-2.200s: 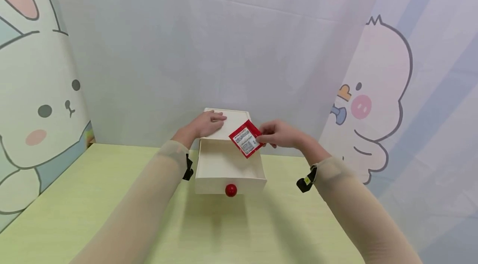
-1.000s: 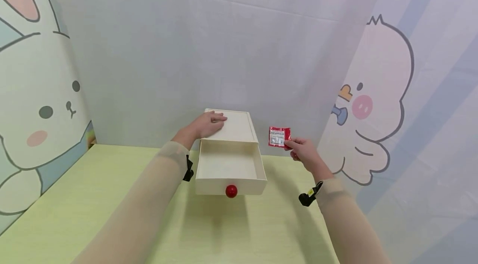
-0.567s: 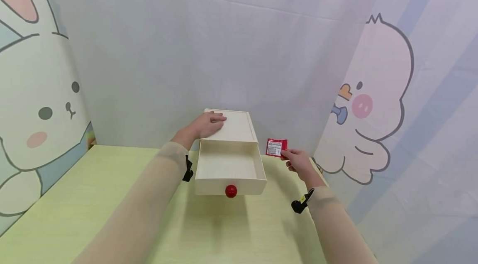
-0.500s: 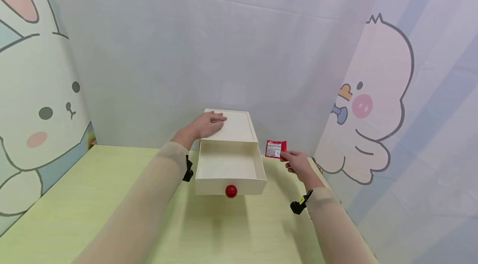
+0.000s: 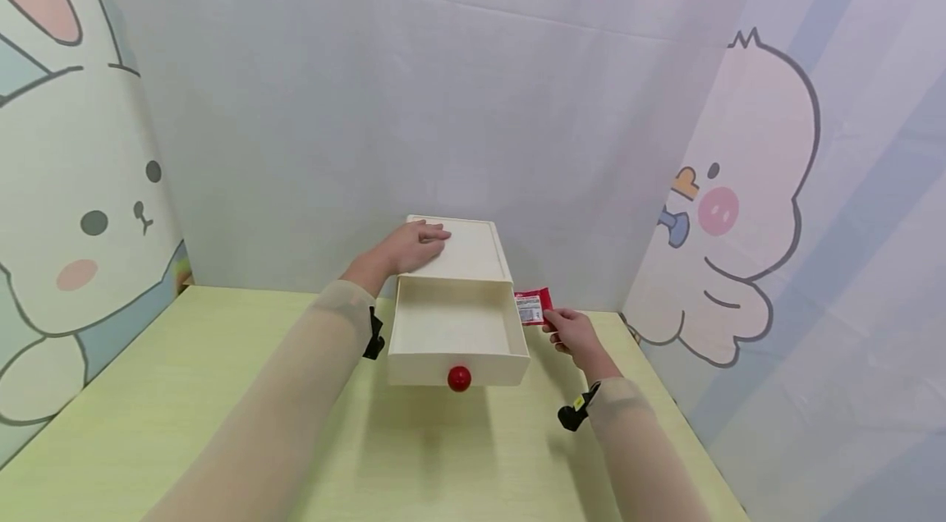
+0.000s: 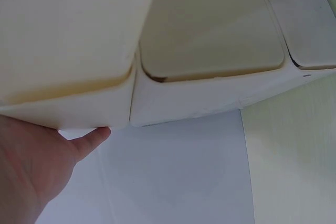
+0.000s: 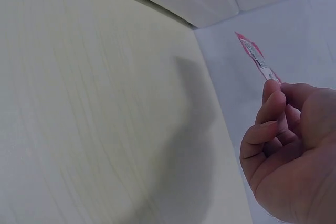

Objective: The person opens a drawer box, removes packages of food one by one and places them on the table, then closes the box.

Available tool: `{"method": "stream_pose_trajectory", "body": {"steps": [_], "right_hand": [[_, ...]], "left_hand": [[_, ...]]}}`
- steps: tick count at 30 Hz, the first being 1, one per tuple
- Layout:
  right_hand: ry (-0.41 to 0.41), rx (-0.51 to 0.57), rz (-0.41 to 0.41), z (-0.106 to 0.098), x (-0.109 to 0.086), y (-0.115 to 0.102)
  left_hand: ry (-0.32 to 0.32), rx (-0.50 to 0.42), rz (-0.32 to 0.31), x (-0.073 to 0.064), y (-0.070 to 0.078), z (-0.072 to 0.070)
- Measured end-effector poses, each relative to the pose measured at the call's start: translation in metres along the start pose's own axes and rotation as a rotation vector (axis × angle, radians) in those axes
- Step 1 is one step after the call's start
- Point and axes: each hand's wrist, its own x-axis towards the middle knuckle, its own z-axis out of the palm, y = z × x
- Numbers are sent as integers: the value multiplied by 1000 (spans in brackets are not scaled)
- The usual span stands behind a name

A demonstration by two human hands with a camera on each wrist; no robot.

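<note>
A white stacked drawer cabinet (image 5: 473, 247) stands at the back of the table, its top drawer (image 5: 424, 370) pulled out toward me. A round red knob (image 5: 459, 378) sits on the drawer's front. My left hand (image 5: 414, 247) rests on the cabinet's top; in the left wrist view its thumb (image 6: 92, 142) lies along the edge. To the right of the cabinet, my right hand (image 5: 575, 335) pinches a small red packet (image 5: 530, 309) with a white printed label by its edge. The packet's left edge meets the drawer's side in the head view. The right wrist view shows the packet (image 7: 257, 59) nearly edge-on.
Lower drawers (image 6: 210, 30) show in the left wrist view. The pale yellow-green table (image 5: 222, 391) extends on both sides of the cabinet. A grey-white curtain (image 5: 369, 95) hangs behind, with a cartoon rabbit at left and a cartoon chick at right.
My right hand carried the packet from above the drawer out to the right, then lowered it and moved it leftward to the cabinet's side. My left hand stayed put.
</note>
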Motion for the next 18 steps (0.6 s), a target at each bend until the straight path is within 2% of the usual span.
{"method": "stream_pose_trajectory", "body": {"steps": [6, 11, 18], "right_hand": [[-1, -35, 11, 11, 4, 10], [6, -66, 56, 19, 8, 17], [32, -122, 113, 28, 12, 16]], "left_hand": [[0, 12, 14, 0, -1, 0], [-9, 16, 14, 1, -1, 1], [-4, 25, 18, 1, -1, 1]]}}
